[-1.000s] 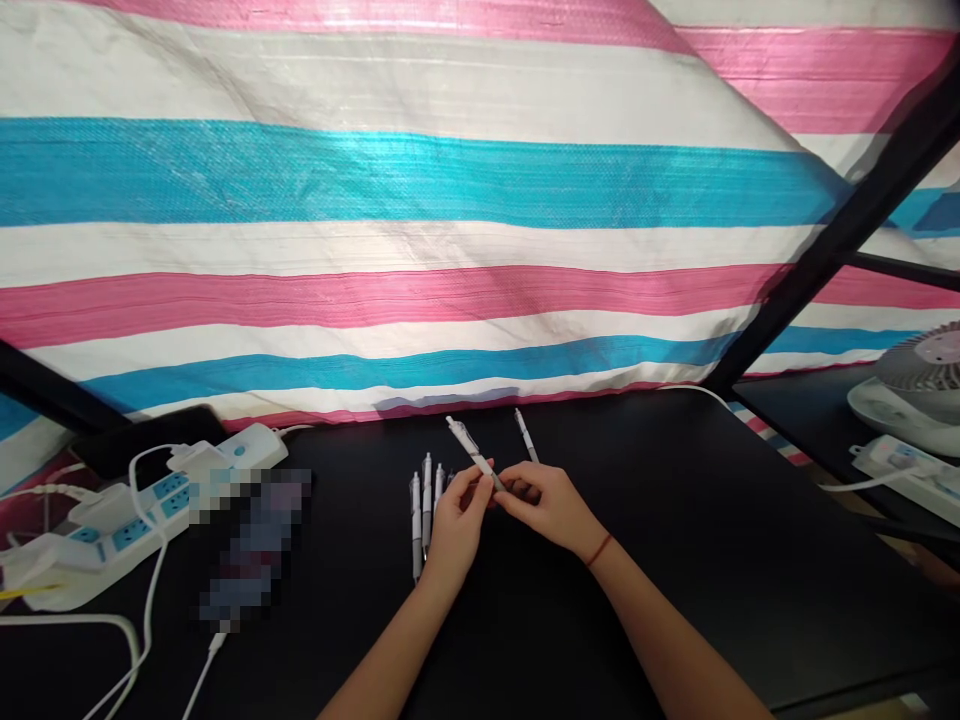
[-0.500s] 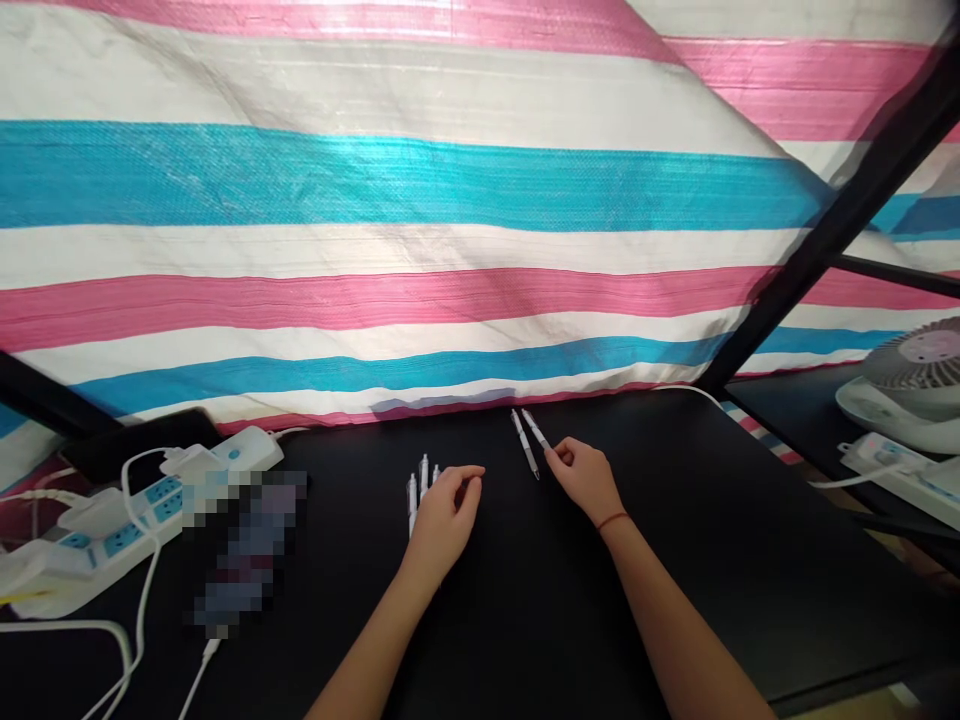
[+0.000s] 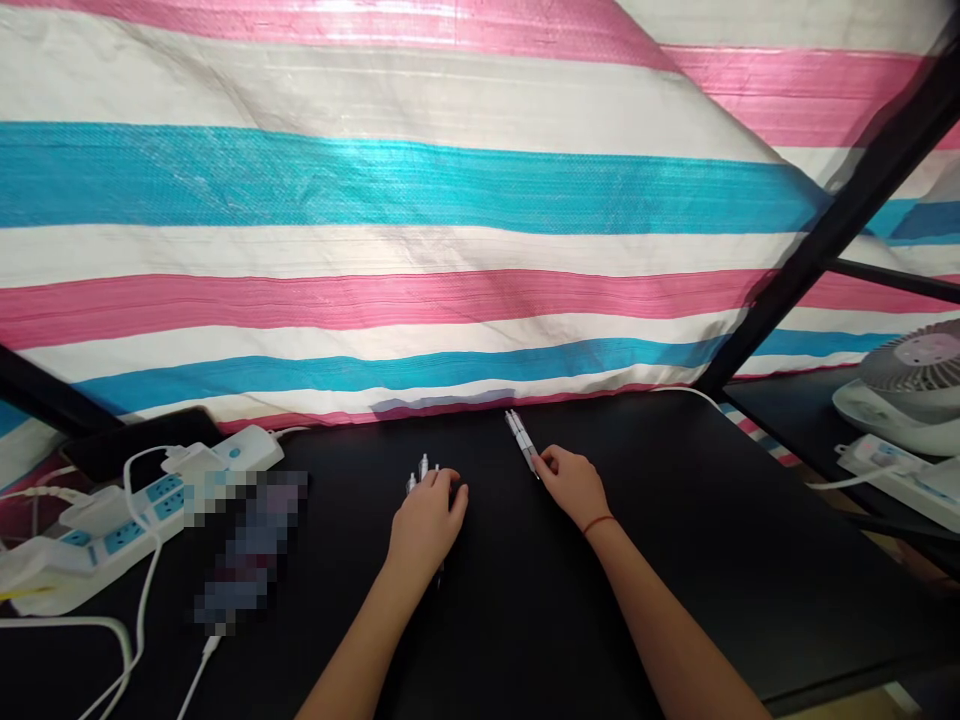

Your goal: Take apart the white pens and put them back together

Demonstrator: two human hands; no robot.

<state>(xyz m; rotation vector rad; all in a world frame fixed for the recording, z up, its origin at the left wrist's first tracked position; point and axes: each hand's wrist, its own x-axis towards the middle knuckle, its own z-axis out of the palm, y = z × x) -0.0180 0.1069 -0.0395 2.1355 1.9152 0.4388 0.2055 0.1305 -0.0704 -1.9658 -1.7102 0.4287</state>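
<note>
Closer together now, two white click pens [image 3: 521, 438] lie side by side, long axes pointing away from us, against our loosely open right hand [image 3: 574, 487]; our left hand [image 3: 427, 525] curls over other pens [image 3: 423, 467], grip unclear.

The left hand [image 3: 427, 525] is cupped palm-down, and the right hand [image 3: 571, 487] is loosely curled.
</note>
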